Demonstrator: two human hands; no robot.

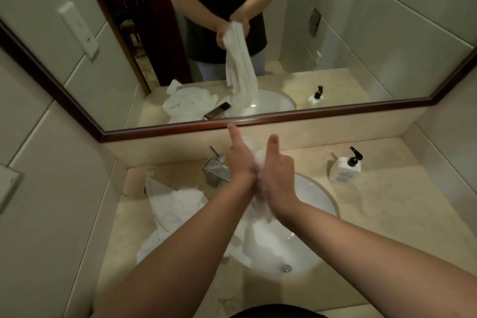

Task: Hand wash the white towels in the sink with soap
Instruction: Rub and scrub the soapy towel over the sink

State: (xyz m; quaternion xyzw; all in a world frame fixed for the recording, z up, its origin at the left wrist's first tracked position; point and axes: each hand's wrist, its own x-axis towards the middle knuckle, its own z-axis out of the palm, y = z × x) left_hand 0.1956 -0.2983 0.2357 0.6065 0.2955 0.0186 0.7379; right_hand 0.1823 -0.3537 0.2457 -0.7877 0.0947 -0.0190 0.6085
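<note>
Left hand [240,160] and right hand [277,170] raised over sink [318,196], palms facing, white towel [254,217] squeezed between them. Fingers mostly hidden behind towel; thumbs stick up. In mirror [361,54] reflection both hands appear wrapped round bunched top of towel. Towel hangs down from hands, lower end trailing into basin. Second white towel [175,206] lies crumpled on surface [387,214] left of sink, one edge draped over rim. Chrome faucet [215,169] behind left hand. Soap pump bottle [344,169] stands on surface right of sink, well apart from hands.
</note>
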